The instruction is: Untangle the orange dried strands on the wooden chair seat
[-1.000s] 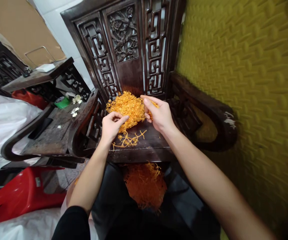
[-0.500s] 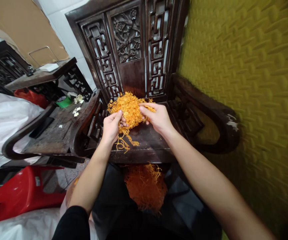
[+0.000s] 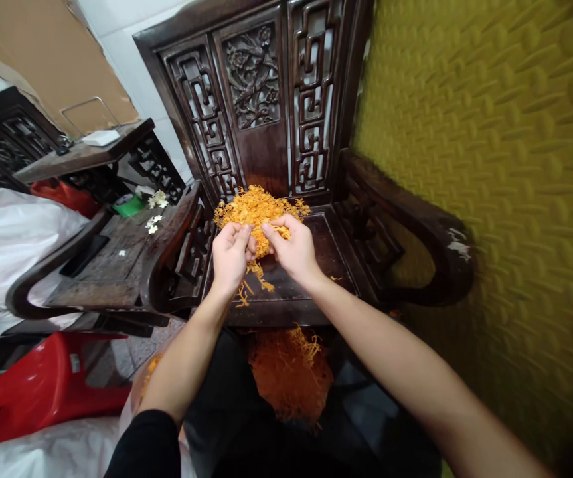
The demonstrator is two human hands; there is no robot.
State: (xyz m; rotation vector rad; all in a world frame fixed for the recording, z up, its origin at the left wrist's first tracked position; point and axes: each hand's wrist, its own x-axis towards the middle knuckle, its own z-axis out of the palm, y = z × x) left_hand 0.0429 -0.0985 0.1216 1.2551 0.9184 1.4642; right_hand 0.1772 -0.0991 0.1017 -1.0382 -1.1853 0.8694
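Note:
A heap of thin orange strands (image 3: pixel 251 204) lies on the seat of a dark carved wooden chair (image 3: pixel 316 292). My left hand (image 3: pixel 230 257) and my right hand (image 3: pixel 289 249) meet at the heap's near edge, fingertips close together. Both are closed in a pinch on a small bunch of strands (image 3: pixel 259 247). A few loose strands (image 3: pixel 246 292) hang and lie just below my left hand. A second mass of orange strands (image 3: pixel 289 368) rests on dark cloth in my lap, below the seat's front edge.
A yellow padded wall (image 3: pixel 490 199) stands close on the right beyond the chair's armrest (image 3: pixel 406 219). A second dark chair (image 3: pixel 111 259) on the left holds small white flowers (image 3: pixel 154 211) and a green item. A red plastic stool (image 3: pixel 42 392) and white bags sit at lower left.
Both hands moved toward each other at the heap's front edge. The right hand came left off the heap's side, and both now pinch the same small bunch.

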